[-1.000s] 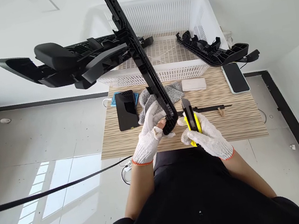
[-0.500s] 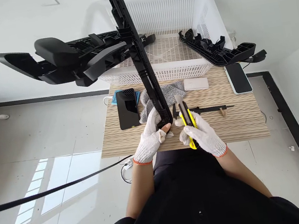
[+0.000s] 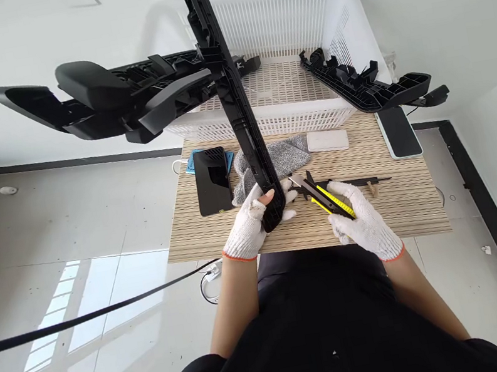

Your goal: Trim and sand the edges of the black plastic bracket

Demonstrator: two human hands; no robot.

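The left hand [image 3: 248,224] and right hand [image 3: 363,220], both in white knitted gloves with orange cuffs, work above the near half of a striped wooden table [image 3: 218,232]. The left is clamped on the lower end of a long black plastic strip [image 3: 246,129]: its bare thumb presses the ribbed upper face, while gloved fingers wrap beneath and show past the right edge, so the strip's end lies between thumb and fingers. The right hand's thumb and fingers are closed around the handle of a yellow-and-black utility knife [image 3: 326,195], whose blade points up and left, close to the left fingertips; whether it touches them I cannot tell. Behind lie a black caliper [image 3: 366,181], a dark phone [image 3: 212,182], a grey cloth [image 3: 288,155] and a pale flat case [image 3: 327,140]. Farther off, the strip rises past a white basket [image 3: 283,110], crossing bulky black parts [image 3: 95,97] at left; another black part [image 3: 366,90] leans over the basket's right side.
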